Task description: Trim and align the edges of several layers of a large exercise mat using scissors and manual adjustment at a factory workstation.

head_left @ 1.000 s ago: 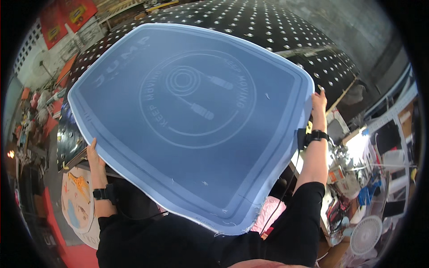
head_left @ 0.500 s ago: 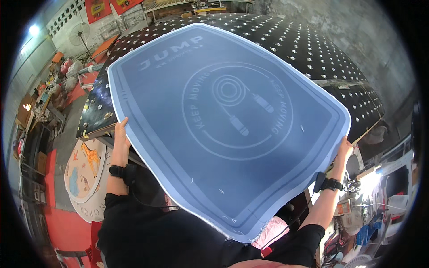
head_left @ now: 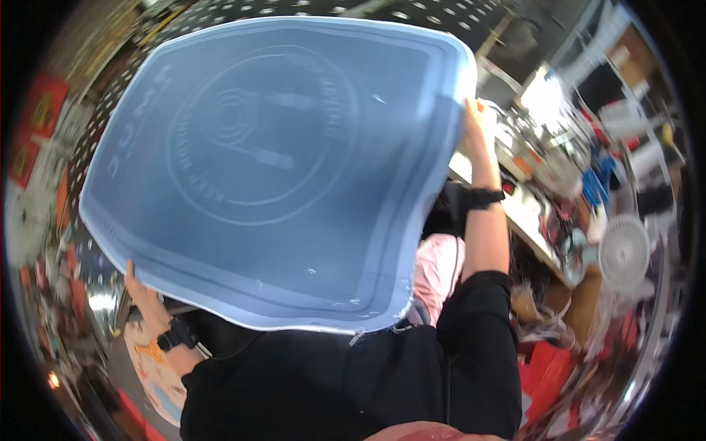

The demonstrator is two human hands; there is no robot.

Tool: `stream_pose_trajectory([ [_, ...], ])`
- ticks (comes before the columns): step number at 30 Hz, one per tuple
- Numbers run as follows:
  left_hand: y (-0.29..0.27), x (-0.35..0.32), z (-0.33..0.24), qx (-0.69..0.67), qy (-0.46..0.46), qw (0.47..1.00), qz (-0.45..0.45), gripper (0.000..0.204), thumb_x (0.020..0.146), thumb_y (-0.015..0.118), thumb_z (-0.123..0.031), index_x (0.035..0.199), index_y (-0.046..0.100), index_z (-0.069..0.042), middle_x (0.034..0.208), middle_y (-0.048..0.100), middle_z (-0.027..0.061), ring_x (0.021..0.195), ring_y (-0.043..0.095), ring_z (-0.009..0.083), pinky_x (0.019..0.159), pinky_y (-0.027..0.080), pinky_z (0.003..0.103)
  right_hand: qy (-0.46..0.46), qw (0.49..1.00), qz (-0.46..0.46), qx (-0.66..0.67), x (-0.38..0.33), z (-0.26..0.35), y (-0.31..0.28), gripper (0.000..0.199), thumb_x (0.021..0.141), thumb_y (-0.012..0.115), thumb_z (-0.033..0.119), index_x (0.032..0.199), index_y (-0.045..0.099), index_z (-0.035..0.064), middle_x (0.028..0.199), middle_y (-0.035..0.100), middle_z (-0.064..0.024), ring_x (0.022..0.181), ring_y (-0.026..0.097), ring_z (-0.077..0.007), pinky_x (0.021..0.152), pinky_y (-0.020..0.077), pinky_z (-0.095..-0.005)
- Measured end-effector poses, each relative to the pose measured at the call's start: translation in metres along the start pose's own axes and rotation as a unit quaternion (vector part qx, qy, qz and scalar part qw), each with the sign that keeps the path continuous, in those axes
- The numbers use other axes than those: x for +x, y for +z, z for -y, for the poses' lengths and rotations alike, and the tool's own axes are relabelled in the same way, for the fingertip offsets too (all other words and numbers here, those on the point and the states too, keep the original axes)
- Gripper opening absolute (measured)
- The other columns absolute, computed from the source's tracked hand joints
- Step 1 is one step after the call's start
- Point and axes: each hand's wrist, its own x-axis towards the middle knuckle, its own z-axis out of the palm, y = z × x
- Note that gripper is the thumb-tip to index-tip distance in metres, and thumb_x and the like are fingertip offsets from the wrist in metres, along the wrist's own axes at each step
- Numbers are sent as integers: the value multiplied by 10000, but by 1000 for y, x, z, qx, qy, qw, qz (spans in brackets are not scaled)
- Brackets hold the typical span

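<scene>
A large blue-grey mat (head_left: 309,198) with a paler border and a printed skipping-rope emblem is held up in front of me, between both hands. My left hand (head_left: 140,290) grips its lower left edge, the fingers partly hidden behind it. On the opposite side, my right hand (head_left: 478,125) is closed on the right edge near the upper corner. Loose white threads hang along the near edge, close to my black shirt. A few thread scraps lie on the mat's face.
Behind the mat stretches a black table (head_left: 434,13) dotted with metal studs. To the right are a cluttered bench, a bright lamp (head_left: 543,92) and a white fan (head_left: 624,252). Pink cloth (head_left: 439,275) shows by my right arm. A printed beige mat (head_left: 151,367) lies at lower left.
My view has turned to the right, so the table and room have swung left. The mat stays in both hands and appears rotated anticlockwise in the picture.
</scene>
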Motion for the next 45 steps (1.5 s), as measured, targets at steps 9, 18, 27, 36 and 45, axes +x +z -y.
stream_pose_trajectory([
  [9, -4, 43, 19, -102, -144, 981, -80, 337, 895, 501, -184, 1098, 500, 85, 1069, 573, 154, 943, 574, 242, 830, 484, 326, 49, 998, -1, 47, -56, -19, -35, 255, 863, 570, 228, 881, 622, -21, 766, 606, -49, 654, 534, -119, 588, 437, -283],
  [18, 36, 38, -3, -58, -133, 986, -85, 368, 871, 544, -221, 1103, 511, 63, 1061, 583, 147, 939, 585, 247, 815, 497, 333, 1, 985, -28, 169, -91, -8, -70, 242, 880, 540, 197, 916, 623, -28, 830, 625, -62, 717, 576, -119, 623, 465, -263],
  [27, 51, 58, -5, -54, -137, 987, -68, 409, 869, 545, -224, 1138, 492, 79, 1100, 572, 165, 959, 580, 266, 849, 481, 356, 9, 970, -53, 239, -81, -8, -81, 232, 880, 532, 160, 971, 597, -42, 864, 629, -70, 749, 597, -131, 665, 492, -265],
  [36, 55, 100, -3, 134, -10, 990, 41, 420, 866, 541, -239, 1138, 494, 77, 1094, 577, 161, 949, 586, 266, 835, 488, 359, 15, 979, -100, 175, -67, -8, -81, 250, 886, 532, 216, 898, 624, -17, 781, 606, -37, 689, 529, -91, 617, 419, -240],
  [45, 114, 80, -31, 35, -164, 985, -33, 376, 898, 478, -265, 1091, 542, 52, 1048, 596, 106, 902, 593, 203, 782, 494, 290, 29, 972, -125, 198, -73, -2, -77, 277, 863, 578, 217, 971, 624, -34, 890, 633, -65, 801, 577, -120, 713, 450, -258],
])
